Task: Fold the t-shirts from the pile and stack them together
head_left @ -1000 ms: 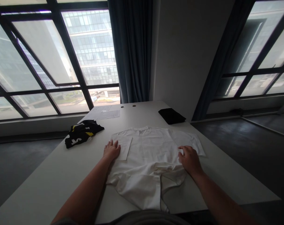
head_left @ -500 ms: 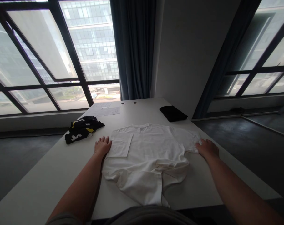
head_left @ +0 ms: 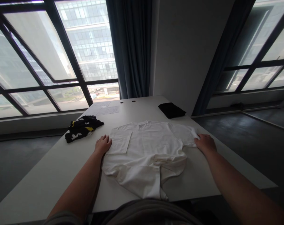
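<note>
A white T-shirt lies spread on the white table, collar toward the far end, with its lower hem bunched and hanging near the front edge. Its left sleeve is folded in over the body. My left hand rests flat at the folded left edge, fingers stretched out. My right hand lies on the tip of the right sleeve with its fingers curled onto the cloth.
A black garment with yellow and white print lies crumpled at the left of the table. A folded black cloth sits at the far right corner. Sheets of paper lie at the far end. Windows and a curtain stand behind.
My right hand has moved from the shirt's middle out to the right sleeve tip. My left hand slid slightly left, off the folded sleeve to its edge.
</note>
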Motion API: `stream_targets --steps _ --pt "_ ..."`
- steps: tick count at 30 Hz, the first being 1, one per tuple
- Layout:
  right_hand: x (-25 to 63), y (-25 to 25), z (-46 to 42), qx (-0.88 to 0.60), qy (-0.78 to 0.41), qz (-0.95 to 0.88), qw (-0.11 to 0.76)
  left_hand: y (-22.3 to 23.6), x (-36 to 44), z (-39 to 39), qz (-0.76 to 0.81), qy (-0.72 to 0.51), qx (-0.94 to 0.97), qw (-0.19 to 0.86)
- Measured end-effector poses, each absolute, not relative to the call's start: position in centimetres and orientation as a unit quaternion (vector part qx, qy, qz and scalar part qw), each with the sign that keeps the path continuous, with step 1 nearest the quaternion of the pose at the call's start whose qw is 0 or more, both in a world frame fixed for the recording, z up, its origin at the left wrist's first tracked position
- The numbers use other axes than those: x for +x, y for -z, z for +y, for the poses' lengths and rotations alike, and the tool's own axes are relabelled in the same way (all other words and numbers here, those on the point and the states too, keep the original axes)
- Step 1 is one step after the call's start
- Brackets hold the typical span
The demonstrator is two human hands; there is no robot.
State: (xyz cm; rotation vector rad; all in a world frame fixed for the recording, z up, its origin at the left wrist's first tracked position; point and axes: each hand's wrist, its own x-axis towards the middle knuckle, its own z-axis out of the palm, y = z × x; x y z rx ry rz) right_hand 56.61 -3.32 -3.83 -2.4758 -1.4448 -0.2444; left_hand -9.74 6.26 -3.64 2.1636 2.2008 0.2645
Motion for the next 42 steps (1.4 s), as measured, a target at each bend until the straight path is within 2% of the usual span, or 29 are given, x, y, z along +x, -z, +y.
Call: stream_targets --steps 5,11,16,28,42 --pt "52.6 3.0 -3.3 -0.800 0.152 -0.568 0.119 3.0 -9.5 6.1 0.703 -0.104 0.703 0.024" --pt "46.0 3.0 -0.9 -0.689 0.075 -0.717 0.073 2.5 -8.2 6.5 0.669 -0.124 0.733 0.032" --pt "44.2 1.8 1.0 -0.731 0.069 -0.676 0.062 2.3 -7.1 8.2 0.693 -0.118 0.711 0.015" --pt "43.4 1.8 4.9 -0.739 0.008 -0.666 0.106 2.2 -5.3 12.0 0.725 -0.081 0.683 -0.029" --pt "36.0 1.8 10.2 -0.698 0.010 -0.709 0.100 -0.1 -10.8 15.2 0.784 -0.077 0.615 -0.042"
